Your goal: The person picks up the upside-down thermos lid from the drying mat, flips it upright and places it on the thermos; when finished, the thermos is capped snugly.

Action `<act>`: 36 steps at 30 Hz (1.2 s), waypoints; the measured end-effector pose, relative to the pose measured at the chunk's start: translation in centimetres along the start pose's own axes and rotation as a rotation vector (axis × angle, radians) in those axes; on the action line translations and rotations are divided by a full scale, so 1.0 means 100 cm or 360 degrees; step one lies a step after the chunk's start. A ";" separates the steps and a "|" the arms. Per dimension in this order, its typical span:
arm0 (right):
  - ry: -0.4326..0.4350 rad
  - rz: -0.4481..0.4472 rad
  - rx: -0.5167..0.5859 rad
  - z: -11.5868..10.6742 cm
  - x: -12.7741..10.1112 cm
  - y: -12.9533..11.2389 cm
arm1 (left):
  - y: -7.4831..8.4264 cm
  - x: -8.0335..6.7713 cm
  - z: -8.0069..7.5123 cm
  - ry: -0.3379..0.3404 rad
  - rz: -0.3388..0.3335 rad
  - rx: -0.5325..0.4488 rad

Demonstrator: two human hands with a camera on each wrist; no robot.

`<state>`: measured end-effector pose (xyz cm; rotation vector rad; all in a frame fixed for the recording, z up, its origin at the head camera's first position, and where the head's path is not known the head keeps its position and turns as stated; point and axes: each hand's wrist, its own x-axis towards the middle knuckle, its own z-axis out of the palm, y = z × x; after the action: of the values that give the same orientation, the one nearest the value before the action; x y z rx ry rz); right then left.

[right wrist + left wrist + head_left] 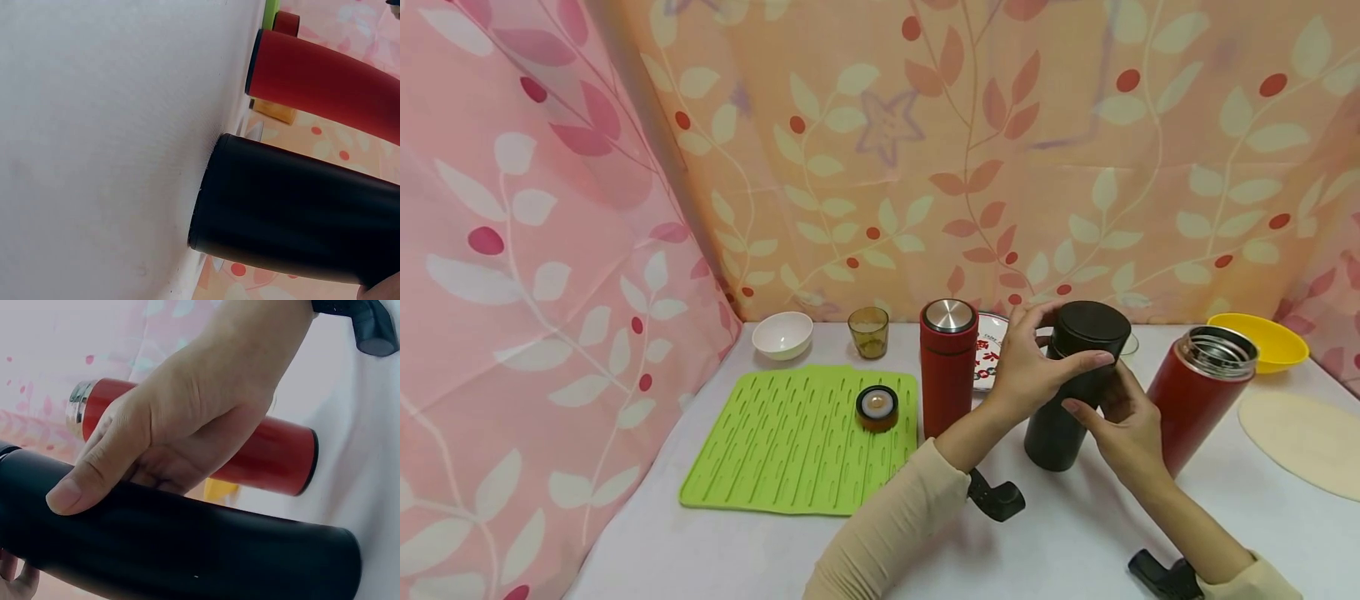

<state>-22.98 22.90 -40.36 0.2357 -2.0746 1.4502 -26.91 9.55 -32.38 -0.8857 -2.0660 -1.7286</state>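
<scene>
A black thermos flask (1086, 375) stands on the white table between both hands. My left hand (1022, 367) grips its upper part, with the thumb across the front near the black lid. Lower on the body, my right hand (1127, 429) holds the flask, its thumb in front; the left wrist view shows this right hand (187, 406) with its thumb pressed on the black side. To the left stands a red thermos flask (947, 375) with a silver-topped lid. Another red thermos flask (1202, 400), mouth uncovered, stands right of my right hand.
A round cap (877, 408) lies on a green drying mat (775, 450) at left. Behind are a white bowl (782, 336), an amber glass (868, 333), and a patterned plate (988, 350). At right are a yellow bowl (1273, 342) and a beige round mat (1300, 437).
</scene>
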 end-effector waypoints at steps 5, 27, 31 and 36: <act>-0.0006 -0.0008 0.0024 0.000 0.001 0.000 | -0.001 -0.001 -0.002 -0.0017 0.0031 -0.0021; 0.0010 -0.0022 0.0000 0.001 0.000 -0.003 | -0.005 -0.007 -0.004 -0.0082 0.0107 -0.0141; 0.0008 -0.0019 0.0011 0.001 0.001 -0.002 | -0.004 -0.008 -0.004 -0.0081 0.0078 -0.0188; -0.0011 -0.0014 0.0043 0.001 0.001 -0.001 | -0.001 -0.009 0.002 0.0001 0.0057 0.0013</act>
<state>-23.00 22.81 -40.22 0.2606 -2.0584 1.4752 -26.30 9.54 -33.06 -0.9139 -2.0431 -1.7007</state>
